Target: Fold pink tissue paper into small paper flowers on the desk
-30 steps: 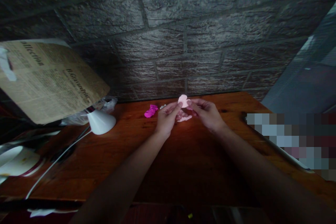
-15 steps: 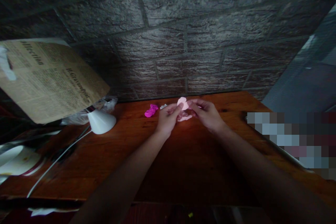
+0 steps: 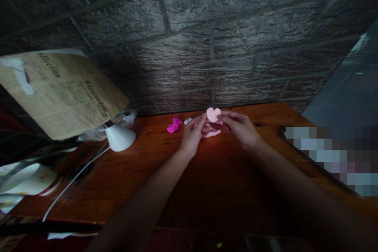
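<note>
A flat, pale pink heart-shaped piece (image 3: pixel 213 114) is held up above the far part of the table. My right hand (image 3: pixel 239 126) pinches its lower right edge between thumb and fingers. At the heart's left side is my left hand (image 3: pixel 191 134), its fingers curled and the thumb tip close to the edge; whether it touches the heart or grips something else is unclear. Below, between the hands, lies a crumpled light pink piece (image 3: pixel 213 134), partly hidden. A bright magenta lump (image 3: pixel 174 125) and a small white piece (image 3: pixel 188 121) rest left of my left hand.
A lamp with a newsprint-patterned shade (image 3: pixel 67 90) and white base (image 3: pixel 121 138) stands left, its cable (image 3: pixel 71 185) crossing the wooden table (image 3: pixel 141 169). Behind it is a clear plastic bag (image 3: pixel 128 119). A white cup-like container (image 3: pixel 32 179) lies far left. A brick-patterned wall (image 3: pixel 189 47) rises behind.
The heart has turned more face-on, and the left thumb that overlapped it is now at its left edge. The right hand keeps its pinch. The whole view has shifted slightly.
</note>
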`<state>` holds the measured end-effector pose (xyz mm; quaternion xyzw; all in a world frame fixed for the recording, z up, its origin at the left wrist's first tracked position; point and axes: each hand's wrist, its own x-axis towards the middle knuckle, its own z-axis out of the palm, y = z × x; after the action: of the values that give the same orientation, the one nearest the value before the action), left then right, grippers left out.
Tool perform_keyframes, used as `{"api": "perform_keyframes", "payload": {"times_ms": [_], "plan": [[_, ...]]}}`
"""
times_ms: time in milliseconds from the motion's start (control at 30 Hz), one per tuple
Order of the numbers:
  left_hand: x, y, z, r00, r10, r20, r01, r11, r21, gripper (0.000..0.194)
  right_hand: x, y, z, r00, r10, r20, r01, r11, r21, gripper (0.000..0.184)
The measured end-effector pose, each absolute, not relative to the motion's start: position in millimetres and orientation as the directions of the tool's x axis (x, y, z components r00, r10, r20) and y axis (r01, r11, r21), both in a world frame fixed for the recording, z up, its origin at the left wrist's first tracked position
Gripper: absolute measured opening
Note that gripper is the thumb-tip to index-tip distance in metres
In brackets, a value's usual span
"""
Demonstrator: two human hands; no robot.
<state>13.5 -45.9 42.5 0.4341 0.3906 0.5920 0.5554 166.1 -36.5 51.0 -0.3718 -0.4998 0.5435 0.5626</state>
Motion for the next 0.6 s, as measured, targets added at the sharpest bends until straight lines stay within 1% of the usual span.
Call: {"api": "perform_keyframes", "payload": {"times_ms": [167, 333, 600], "plan": [[9.5, -43.5, 42.3, -0.062, 0.993, 0.1, -0.325, -0.115, 0.939, 0.039, 165.2, -37.6, 52.0, -0.141, 0.983, 0.119, -0.228, 0.084, -0.97, 0.034], [7.8, -41.5, 40.1, -0.105, 0.987, 0.118, -0.341, -0.147, 0.928, 0.036, 165.3, -37.1, 51.0, -0.145, 0.979, 0.141, -0.205, 0.11, -0.973, 0.041], [8.0, -40.3, 39.7, -0.135, 0.978, 0.161, -0.327, -0.198, 0.924, 0.029, 164.5, -35.2, 46.2, -0.153, 0.974, 0.166, -0.16, 0.141, -0.977, 0.042]]}}
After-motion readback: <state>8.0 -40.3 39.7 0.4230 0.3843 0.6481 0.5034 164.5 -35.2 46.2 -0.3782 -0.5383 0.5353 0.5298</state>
